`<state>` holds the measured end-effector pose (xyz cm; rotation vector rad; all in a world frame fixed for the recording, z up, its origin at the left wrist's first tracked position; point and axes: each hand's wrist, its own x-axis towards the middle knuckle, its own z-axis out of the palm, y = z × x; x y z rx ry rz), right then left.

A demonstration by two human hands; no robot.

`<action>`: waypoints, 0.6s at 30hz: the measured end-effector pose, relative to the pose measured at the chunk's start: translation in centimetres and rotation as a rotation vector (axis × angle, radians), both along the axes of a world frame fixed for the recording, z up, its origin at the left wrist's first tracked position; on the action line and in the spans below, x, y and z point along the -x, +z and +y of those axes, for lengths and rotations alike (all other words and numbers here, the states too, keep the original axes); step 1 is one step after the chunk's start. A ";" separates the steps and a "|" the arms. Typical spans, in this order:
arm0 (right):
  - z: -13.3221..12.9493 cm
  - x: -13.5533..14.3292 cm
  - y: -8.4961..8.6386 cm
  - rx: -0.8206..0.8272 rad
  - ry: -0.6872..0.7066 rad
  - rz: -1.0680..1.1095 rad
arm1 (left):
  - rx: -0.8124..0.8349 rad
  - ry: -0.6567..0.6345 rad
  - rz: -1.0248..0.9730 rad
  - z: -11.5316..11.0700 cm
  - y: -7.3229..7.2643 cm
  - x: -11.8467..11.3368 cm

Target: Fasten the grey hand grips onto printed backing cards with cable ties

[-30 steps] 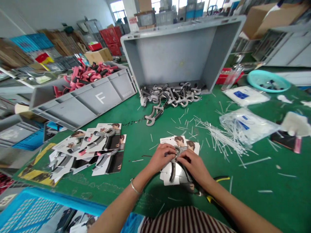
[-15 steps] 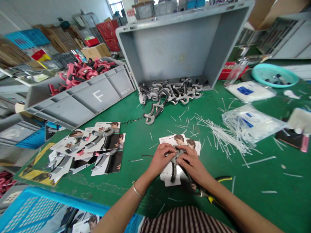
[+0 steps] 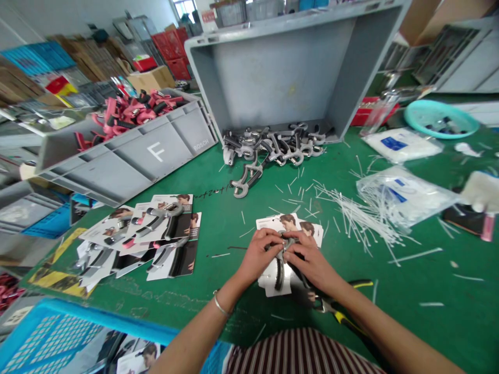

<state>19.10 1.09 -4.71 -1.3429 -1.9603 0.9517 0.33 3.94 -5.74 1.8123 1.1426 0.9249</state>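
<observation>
"Green table under you, a grey crate tipped on its side at the back, loose tools heaped at its opening. Where's the one you're working on?"

"Right in front of me. My grey-and-black tool lies on a printed card, head away from me, its handles spread towards me."

"And which step is this?"

"I'd judge it's the fixing step, tool to card. White ties lie loose to my right, but I can't make out one between my fingers. The cards bearing tools on my left look like the same work."

"What does the next move call for?"

"Fine fingertip work near the head, I'd say, with the tool held steady so it doesn't slide on the card."

"How are your hands?"

"Both nearly closed. My left hand has thumb and fingers drawn together in a pinch at the tool's upper part. My right hand curls in from the other side, thumb and forefinger gripping the grey head. Yellow-and-black cutters lie partly beneath my right forearm, and neither hand is on them."
</observation>
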 end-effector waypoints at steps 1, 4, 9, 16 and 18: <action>0.0 0.0 0.0 0.002 0.002 -0.001 | -0.003 0.001 0.000 0.0 0.0 0.0; 0.0 -0.2 0.1 0.010 0.014 0.000 | -0.007 -0.001 0.003 0.0 -0.1 0.0; 0.1 -0.2 -0.2 0.018 0.005 -0.002 | -0.030 -0.002 0.017 0.1 -0.1 0.1; 0.5 0.5 -0.2 -0.009 -0.078 0.031 | 0.040 -0.134 0.001 0.0 0.8 0.9; 0.6 0.5 -0.3 -0.029 -0.071 0.036 | 0.121 -0.081 -0.039 0.2 1.1 0.9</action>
